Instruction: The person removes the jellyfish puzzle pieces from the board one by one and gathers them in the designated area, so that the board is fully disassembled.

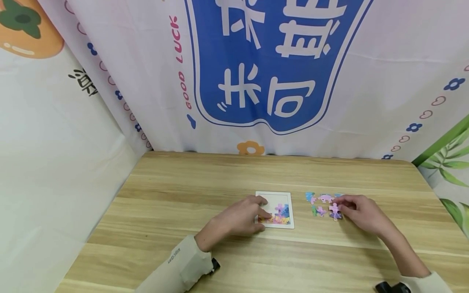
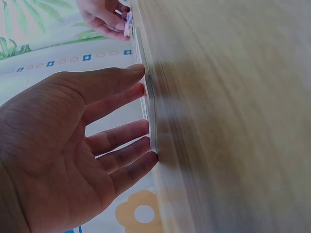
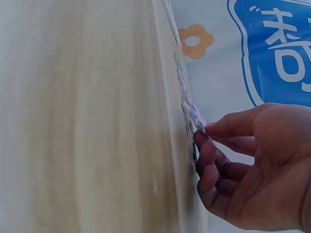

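Observation:
A white-bordered puzzle board [image 1: 275,193] lies on the table, with colourful pieces fitted along its bottom and right side. My left hand [image 1: 243,215] rests on the board's left part, fingers spread; in the left wrist view the fingertips [image 2: 146,127] touch the board's edge. To the right, my right hand [image 1: 362,211] pinches a pink and purple puzzle piece [image 1: 334,211] between thumb and fingers. The right wrist view shows this piece [image 3: 195,116] tilted up from the table. Beside it lie several loose pieces, among them a pink one [image 1: 325,198] and a blue-and-pink one [image 1: 310,197].
The wooden table [image 1: 165,191] reaches back to a printed cloth [image 1: 157,101] hanging behind it. Another pale cloth [image 1: 55,162] hangs along the left side. Black straps or devices show at both wrists, at the cuffs of the light sleeves [image 1: 183,264].

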A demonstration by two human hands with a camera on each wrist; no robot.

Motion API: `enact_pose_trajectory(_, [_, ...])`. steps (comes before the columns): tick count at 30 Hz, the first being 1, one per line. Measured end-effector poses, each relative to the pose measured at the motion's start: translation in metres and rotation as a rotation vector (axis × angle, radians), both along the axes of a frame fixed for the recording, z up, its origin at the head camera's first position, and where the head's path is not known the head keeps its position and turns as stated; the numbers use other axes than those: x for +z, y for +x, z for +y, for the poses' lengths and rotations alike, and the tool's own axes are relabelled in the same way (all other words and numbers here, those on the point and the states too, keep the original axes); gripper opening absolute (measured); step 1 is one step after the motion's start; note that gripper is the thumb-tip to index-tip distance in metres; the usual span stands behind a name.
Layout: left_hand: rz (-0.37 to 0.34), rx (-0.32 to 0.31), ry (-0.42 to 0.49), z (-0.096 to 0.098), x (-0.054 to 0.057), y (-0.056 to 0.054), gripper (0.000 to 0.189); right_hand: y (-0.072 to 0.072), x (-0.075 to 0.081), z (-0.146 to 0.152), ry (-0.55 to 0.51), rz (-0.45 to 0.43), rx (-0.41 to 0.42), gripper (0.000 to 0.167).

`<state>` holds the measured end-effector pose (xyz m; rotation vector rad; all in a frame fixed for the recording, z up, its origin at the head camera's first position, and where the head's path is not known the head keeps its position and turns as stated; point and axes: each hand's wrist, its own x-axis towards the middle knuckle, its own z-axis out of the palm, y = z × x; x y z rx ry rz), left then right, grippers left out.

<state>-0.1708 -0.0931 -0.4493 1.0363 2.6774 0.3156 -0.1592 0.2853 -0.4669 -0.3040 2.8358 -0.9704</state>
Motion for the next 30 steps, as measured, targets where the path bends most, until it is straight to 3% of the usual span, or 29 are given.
enact_pose_trajectory(30, [-0.008,0.01,0.002,0.0,0.001,0.0,0.037,-0.001,0.0,-0.014,-0.009,0.019,0.025,0.022])
